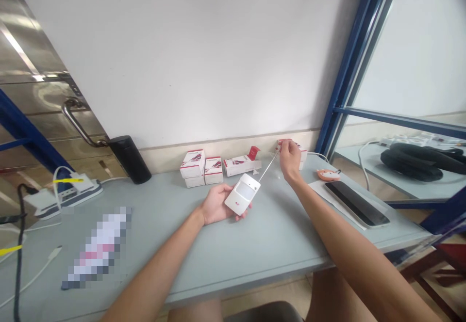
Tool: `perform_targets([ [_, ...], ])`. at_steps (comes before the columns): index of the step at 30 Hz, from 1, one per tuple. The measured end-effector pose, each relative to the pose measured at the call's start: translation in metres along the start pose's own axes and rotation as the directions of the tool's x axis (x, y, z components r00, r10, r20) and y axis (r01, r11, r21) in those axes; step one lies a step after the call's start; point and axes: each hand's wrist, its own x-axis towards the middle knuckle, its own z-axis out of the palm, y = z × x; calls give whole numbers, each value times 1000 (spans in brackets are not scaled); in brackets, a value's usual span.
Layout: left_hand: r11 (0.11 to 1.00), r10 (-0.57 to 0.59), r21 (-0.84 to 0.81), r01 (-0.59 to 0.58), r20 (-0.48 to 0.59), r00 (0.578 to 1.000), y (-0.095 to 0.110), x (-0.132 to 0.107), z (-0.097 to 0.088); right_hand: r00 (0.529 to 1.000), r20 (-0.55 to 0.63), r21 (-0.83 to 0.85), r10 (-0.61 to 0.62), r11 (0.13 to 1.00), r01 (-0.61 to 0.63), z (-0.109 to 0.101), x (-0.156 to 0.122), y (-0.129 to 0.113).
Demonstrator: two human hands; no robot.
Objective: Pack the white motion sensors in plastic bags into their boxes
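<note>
A white motion sensor (241, 201) with a curved pale window and a small red mark lies tilted in my left hand (215, 204), whose fingers wrap round its underside and edge. From the sensor's upper right corner a thin metal antenna (268, 166) runs out at a slant. My right hand (290, 159) is closed in a pinch at the antenna's far end, the fingertips partly hidden. Just behind the sensor, a small white and red box (238, 165) lies with its red flap up. Another such box (302, 157) is partly covered by my right hand.
More white and red boxes (192, 164) stand against the wall. A black cylinder (130, 159) is to their left, beyond a power strip (69, 201) with cables. On the right are a phone (357, 203), paper and an orange object (327, 174). A blue frame (337, 89) borders the desk.
</note>
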Motion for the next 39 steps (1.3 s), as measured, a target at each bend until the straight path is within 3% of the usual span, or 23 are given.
perform_targets([
  [39,1000,3,7,-3,10,1000,0,0,-1,1000,6,-3,-11,1000,11,-1,1,-3],
])
